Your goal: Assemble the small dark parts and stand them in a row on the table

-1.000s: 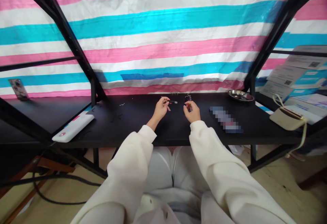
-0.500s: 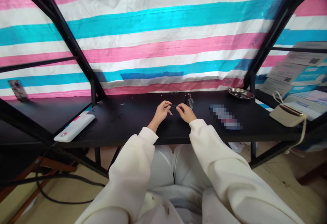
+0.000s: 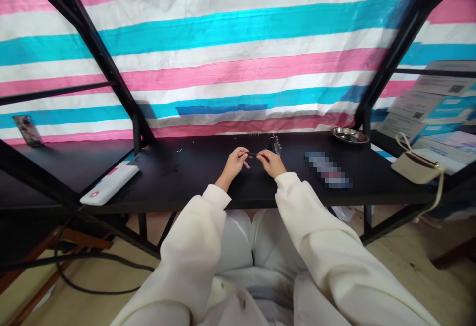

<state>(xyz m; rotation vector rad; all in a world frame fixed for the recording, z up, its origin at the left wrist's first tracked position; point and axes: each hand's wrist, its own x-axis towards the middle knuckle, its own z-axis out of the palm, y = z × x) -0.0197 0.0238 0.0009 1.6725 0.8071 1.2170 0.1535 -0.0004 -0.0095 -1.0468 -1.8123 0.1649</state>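
Striped sheet (image 3: 238, 68) closes off the far side; black table (image 3: 186, 182) runs beneath it. On the table, left: a long white case (image 3: 109, 185), lying aslant. At far right, a pale bag (image 3: 416, 167) with a strap hanging down. Right of the hands, a pixelated item (image 3: 327, 170), identity hidden; farther back, a shiny metal dish (image 3: 350, 136). Left hand (image 3: 235, 162) and right hand (image 3: 272, 162) meet near the middle of the table, each pinching one end of a small dark rod (image 3: 253, 154) between thumb and fingers. A row of grey knobs (image 3: 277, 145) lies just beyond the right hand, untouched. Progress, as judged: handling under way, about midway; the rod is picked up and gripped at both ends, not yet let go or set down. Whether it is one piece or two joined: too small to tell, so what is left stays uncertain. Smallest: a white scrap (image 3: 179, 150), far left of the hands, loose.
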